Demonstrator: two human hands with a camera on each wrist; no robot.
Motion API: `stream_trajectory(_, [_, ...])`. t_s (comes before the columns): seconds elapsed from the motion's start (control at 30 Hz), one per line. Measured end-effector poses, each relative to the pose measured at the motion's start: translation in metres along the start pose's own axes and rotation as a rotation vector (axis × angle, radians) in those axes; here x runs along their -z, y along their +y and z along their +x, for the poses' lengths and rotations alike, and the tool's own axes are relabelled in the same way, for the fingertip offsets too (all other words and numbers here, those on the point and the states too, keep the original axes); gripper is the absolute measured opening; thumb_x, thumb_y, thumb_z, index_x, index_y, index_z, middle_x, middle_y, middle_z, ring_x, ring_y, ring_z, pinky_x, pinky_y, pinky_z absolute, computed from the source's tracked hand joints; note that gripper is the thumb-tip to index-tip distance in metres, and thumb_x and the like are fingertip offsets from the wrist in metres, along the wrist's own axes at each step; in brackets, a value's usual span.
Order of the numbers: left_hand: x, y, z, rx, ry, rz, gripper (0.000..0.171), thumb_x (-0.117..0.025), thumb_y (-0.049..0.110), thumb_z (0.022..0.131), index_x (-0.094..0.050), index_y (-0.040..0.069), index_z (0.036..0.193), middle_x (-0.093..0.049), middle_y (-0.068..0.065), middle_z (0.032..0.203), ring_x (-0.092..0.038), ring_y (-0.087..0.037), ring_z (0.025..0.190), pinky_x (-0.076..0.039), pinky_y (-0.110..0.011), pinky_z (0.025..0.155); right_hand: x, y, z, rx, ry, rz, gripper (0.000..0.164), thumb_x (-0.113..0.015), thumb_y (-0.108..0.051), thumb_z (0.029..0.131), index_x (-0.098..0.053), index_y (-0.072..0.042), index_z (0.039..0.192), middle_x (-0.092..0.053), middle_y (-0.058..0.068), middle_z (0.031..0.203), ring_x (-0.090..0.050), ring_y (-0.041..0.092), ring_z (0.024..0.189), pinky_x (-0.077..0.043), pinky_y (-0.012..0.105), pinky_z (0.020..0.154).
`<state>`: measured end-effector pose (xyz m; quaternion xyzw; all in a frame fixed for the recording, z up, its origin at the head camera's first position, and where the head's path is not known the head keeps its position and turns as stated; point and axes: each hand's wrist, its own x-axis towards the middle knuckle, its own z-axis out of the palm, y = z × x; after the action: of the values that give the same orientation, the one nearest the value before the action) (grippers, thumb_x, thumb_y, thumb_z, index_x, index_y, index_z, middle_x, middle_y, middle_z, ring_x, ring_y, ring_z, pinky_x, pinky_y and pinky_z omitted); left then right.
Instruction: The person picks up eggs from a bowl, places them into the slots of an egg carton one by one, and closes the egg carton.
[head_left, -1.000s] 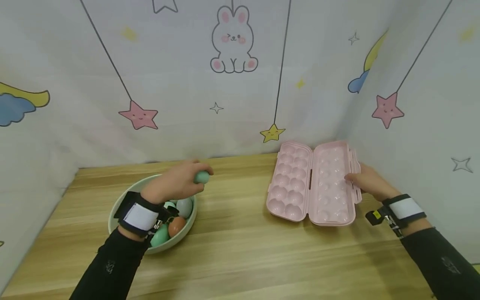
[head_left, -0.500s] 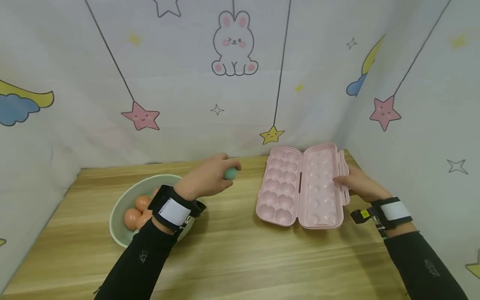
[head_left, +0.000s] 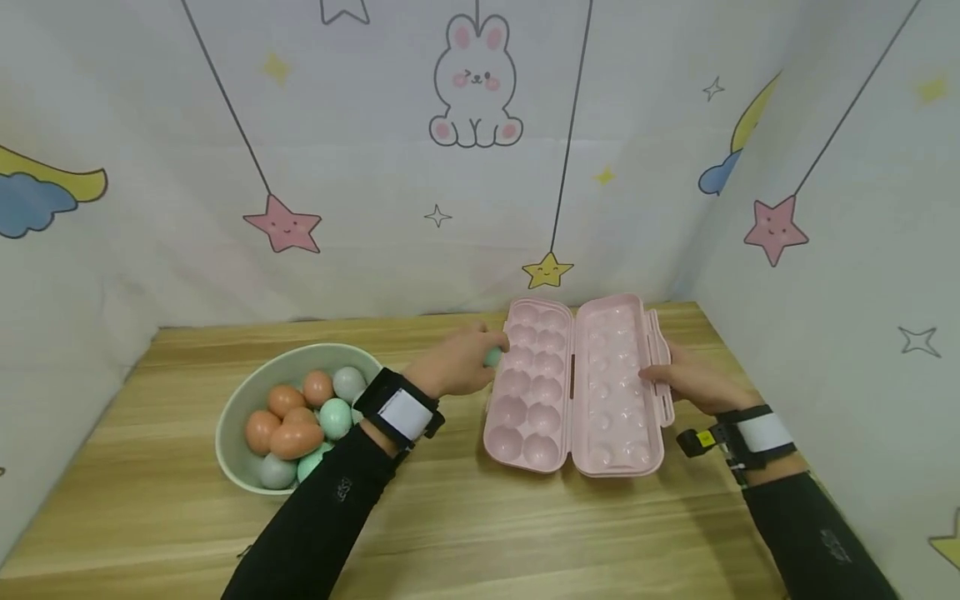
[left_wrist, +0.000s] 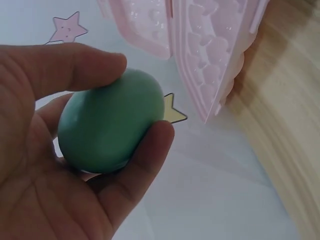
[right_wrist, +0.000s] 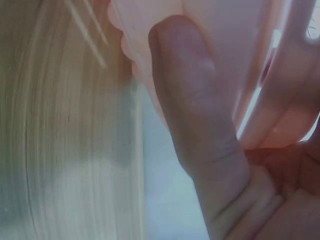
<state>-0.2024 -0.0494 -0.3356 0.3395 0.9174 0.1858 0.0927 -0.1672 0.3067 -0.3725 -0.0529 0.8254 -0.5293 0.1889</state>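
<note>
A green egg [left_wrist: 112, 122] is pinched between the thumb and fingers of my left hand [head_left: 459, 360], just at the left edge of the egg carton. That pink plastic egg carton [head_left: 542, 389] lies unfolded, its round cups bare on the left half. My right hand [head_left: 697, 377] grips the outer edge of the carton's right half, thumb on top; the fingers beneath are hidden in the head view. In the right wrist view the thumb [right_wrist: 192, 85] presses against the pink plastic.
A pale green bowl [head_left: 234, 417] at the left holds several brown, grey and green eggs [head_left: 297, 440]. The wooden table [head_left: 465, 533] ends at a white printed curtain [head_left: 360, 167] behind and at the right.
My left hand has carried the green egg rightward from above the bowl to the carton's left edge. The carton has shifted left in the head view, with my right hand still gripping it.
</note>
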Motion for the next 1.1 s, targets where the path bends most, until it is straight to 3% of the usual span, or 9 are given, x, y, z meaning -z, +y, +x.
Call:
stream_trajectory(0.2, [-0.012,-0.005,0.017,0.053,-0.019,-0.033,0.039,-0.059,0.001,0.086,-0.060,0.007,0.125,-0.049,-0.019,0.128,-0.054,-0.024,0.090,-0.046,-0.030,0.067,-0.006,-0.005,0.011,0.048,-0.050,-0.024,0.076,-0.051,-0.008,0.095,-0.003,0.001,0.154,-0.046,0.037,0.127,-0.065,0.034,0.094,-0.056,0.046,0.071])
stream_trajectory(0.37, [-0.018,-0.013,0.031,0.140,0.003,-0.014,0.035,-0.059,0.004,0.088,-0.059,0.003,0.123,-0.048,-0.017,0.123,-0.054,-0.022,0.084,-0.046,-0.031,0.069,-0.012,-0.007,0.020,0.073,-0.090,-0.003,0.076,-0.052,-0.008,0.095,-0.005,0.002,0.154,-0.044,0.037,0.128,-0.064,0.034,0.095,-0.056,0.046,0.072])
stream_trajectory(0.5, [-0.024,-0.014,0.044,0.161,-0.010,0.003,0.040,-0.057,0.005,0.089,-0.056,0.001,0.129,-0.047,-0.020,0.123,-0.056,-0.023,0.084,-0.049,-0.032,0.071,-0.012,-0.009,0.017,0.065,-0.095,-0.011,0.078,-0.052,-0.007,0.095,-0.003,-0.001,0.154,-0.040,0.038,0.130,-0.063,0.035,0.096,-0.056,0.048,0.071])
stream_trajectory(0.6, [-0.030,-0.014,0.053,0.170,-0.023,0.029,0.048,-0.054,0.008,0.094,-0.045,-0.001,0.141,-0.046,-0.024,0.132,-0.058,-0.029,0.099,-0.050,-0.036,0.082,-0.012,-0.011,0.014,0.061,-0.108,-0.023,0.080,-0.053,-0.009,0.095,0.000,-0.002,0.155,-0.039,0.038,0.132,-0.063,0.036,0.096,-0.056,0.048,0.071])
stream_trajectory(0.73, [-0.036,-0.017,0.065,0.190,0.004,0.052,0.058,-0.057,0.011,0.095,-0.034,-0.003,0.147,-0.041,-0.026,0.142,-0.051,-0.032,0.123,-0.043,-0.038,0.100,-0.012,-0.015,0.011,0.075,-0.108,-0.038,0.080,-0.053,-0.009,0.095,0.001,0.000,0.154,-0.040,0.039,0.129,-0.064,0.034,0.094,-0.056,0.046,0.070])
stream_trajectory(0.8, [-0.038,-0.020,0.070,0.210,0.035,0.036,0.060,-0.063,0.009,0.091,-0.039,-0.002,0.145,-0.044,-0.024,0.139,-0.053,-0.032,0.119,-0.046,-0.036,0.096,-0.013,-0.017,0.010,0.089,-0.104,-0.041,0.080,-0.052,-0.009,0.094,0.000,0.001,0.154,-0.042,0.039,0.127,-0.064,0.035,0.092,-0.056,0.045,0.069])
stream_trajectory(0.97, [-0.041,-0.028,0.077,0.266,0.042,-0.009,0.063,-0.073,-0.003,0.078,-0.051,0.004,0.137,-0.046,-0.018,0.122,-0.056,-0.024,0.088,-0.051,-0.029,0.065,-0.021,-0.020,0.012,0.116,-0.123,-0.024,0.077,-0.052,-0.008,0.095,-0.004,0.002,0.154,-0.044,0.038,0.126,-0.064,0.035,0.093,-0.056,0.045,0.070])
stream_trajectory(1.1, [-0.041,-0.035,0.081,0.291,0.005,-0.004,0.071,-0.079,-0.007,0.072,-0.052,0.005,0.136,-0.047,-0.017,0.121,-0.056,-0.024,0.088,-0.051,-0.027,0.062,-0.027,-0.020,0.015,0.134,-0.126,-0.019,0.075,-0.051,-0.007,0.095,-0.005,0.001,0.154,-0.044,0.037,0.125,-0.064,0.034,0.094,-0.056,0.043,0.071])
